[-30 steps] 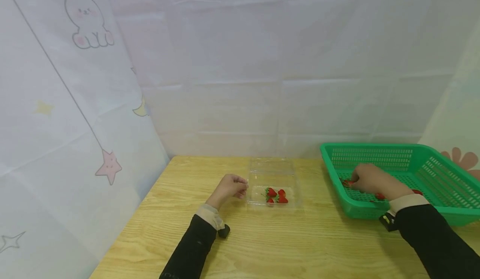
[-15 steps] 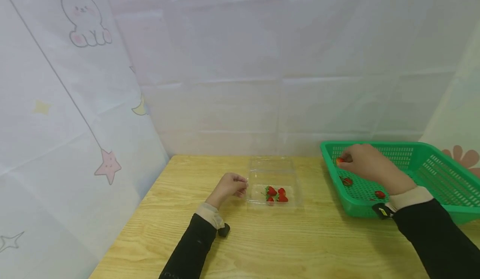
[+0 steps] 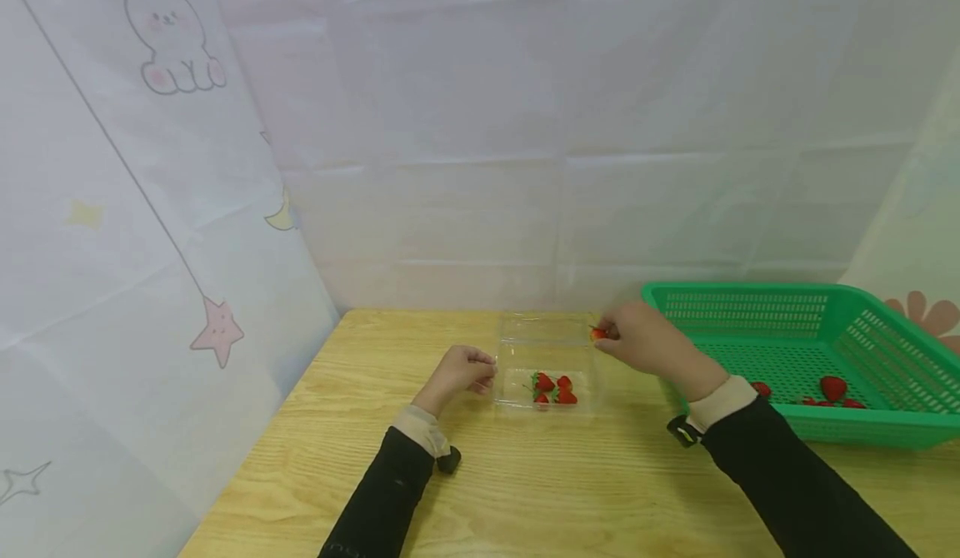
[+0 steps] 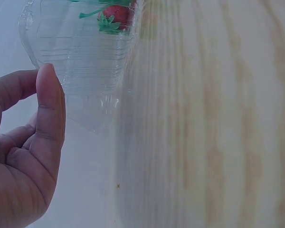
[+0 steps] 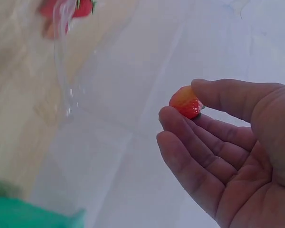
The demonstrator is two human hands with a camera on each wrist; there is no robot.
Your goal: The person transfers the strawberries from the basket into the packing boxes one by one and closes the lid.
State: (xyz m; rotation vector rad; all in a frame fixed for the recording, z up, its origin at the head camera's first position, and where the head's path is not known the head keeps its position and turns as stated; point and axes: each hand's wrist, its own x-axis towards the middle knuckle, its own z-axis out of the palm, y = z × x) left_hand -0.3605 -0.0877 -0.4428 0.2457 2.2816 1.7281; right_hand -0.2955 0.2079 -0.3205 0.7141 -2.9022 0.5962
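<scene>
A clear plastic clamshell box [image 3: 512, 390] stands with its lid raised on the wooden table, several strawberries [image 3: 566, 396] inside. My left hand [image 3: 456, 375] pinches the box's left edge between thumb and finger, which the left wrist view shows close up on the clear box [image 4: 76, 61]. To the right, my right hand [image 3: 654, 348] holds one red and pale-orange strawberry [image 5: 184, 101] by the fingertips, in the air beside the raised lid. Part of that strawberry is hidden behind the fingers.
A green slotted basket [image 3: 750, 298] is at the right of the table, with several strawberries [image 3: 832, 388] on its floor. The wooden table [image 3: 540, 491] extends in front of the box. A pale printed cloth [image 3: 465, 141] hangs behind and at the left.
My right hand has lifted a strawberry out of the green basket and carried it left to the box's lid. The left hand and the box have stayed put.
</scene>
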